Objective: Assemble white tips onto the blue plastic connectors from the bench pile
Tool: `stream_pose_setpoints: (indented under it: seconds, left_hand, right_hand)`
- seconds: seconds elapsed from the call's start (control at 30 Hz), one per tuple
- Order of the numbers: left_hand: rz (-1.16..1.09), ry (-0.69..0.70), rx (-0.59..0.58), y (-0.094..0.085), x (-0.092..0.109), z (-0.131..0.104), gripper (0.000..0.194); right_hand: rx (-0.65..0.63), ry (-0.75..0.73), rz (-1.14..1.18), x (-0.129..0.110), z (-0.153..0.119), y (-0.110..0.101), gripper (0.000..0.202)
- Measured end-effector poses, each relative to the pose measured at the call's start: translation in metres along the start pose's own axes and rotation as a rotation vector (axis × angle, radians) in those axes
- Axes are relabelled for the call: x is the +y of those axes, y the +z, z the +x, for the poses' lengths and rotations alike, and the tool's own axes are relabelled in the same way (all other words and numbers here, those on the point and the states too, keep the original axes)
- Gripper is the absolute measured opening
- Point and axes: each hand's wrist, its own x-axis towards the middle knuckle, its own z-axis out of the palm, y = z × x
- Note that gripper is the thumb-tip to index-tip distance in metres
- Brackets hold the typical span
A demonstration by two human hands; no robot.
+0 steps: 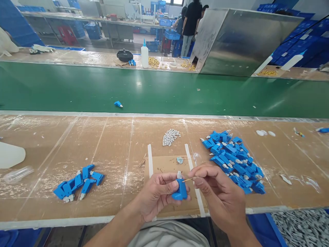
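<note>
My left hand [159, 195] holds a blue plastic piece [181, 191] with a pale grey tip pointing up. Between the thumb and fingers of my right hand [218, 192] is a thin wooden stick [187, 179], its end touching the blue piece just below the grey tip. Both hands are above a cardboard sheet [164, 166] held by white tape strips. A small light-blue blob [180, 160] lies on the sheet. Beyond it sits a pile of small grey parts [170, 137].
A heap of blue pieces [233, 159] lies right, a smaller group [77, 183] left. Behind runs a green belt [154, 89] carrying one blue piece [118, 104]. Farther back are a white bottle [144, 55], a metal box [239, 41] and people [191, 24].
</note>
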Motion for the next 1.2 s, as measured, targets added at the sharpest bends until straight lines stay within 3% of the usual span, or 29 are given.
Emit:
stream_pose_setpoints:
  seconds: [0.37,0.57,0.73,0.83,0.93,1.03,1.2]
  left_hand:
    - [0.027,0.015,-0.002,-0.002,-0.001,0.003,0.028]
    - [0.009,0.079,0.065,-0.017,0.005,-0.005,0.023]
    - [-0.038,0.130,0.177,-0.036,0.010,-0.010,0.023]
    - [-0.062,0.135,0.188,-0.042,0.010,-0.011,0.023]
    - [-0.088,0.135,0.174,-0.046,0.008,-0.010,0.022]
    - [-0.101,0.139,0.165,-0.049,0.007,-0.011,0.020]
    - [-0.107,0.146,0.178,-0.055,0.005,-0.014,0.022]
  right_hand:
    - [-0.060,-0.140,-0.021,0.005,-0.002,0.002,0.016]
    - [0.016,0.037,0.018,0.021,-0.002,-0.009,0.006]
    - [-0.177,0.153,-0.057,0.051,-0.007,-0.002,0.011]
    - [-0.194,0.206,-0.074,0.063,-0.005,0.002,0.013]
    - [-0.137,0.174,-0.192,0.075,0.016,0.002,0.018]
    - [-0.113,0.072,-0.389,0.089,0.055,0.004,0.014]
    - [-0.243,-0.073,-0.490,0.103,0.107,0.024,0.010]
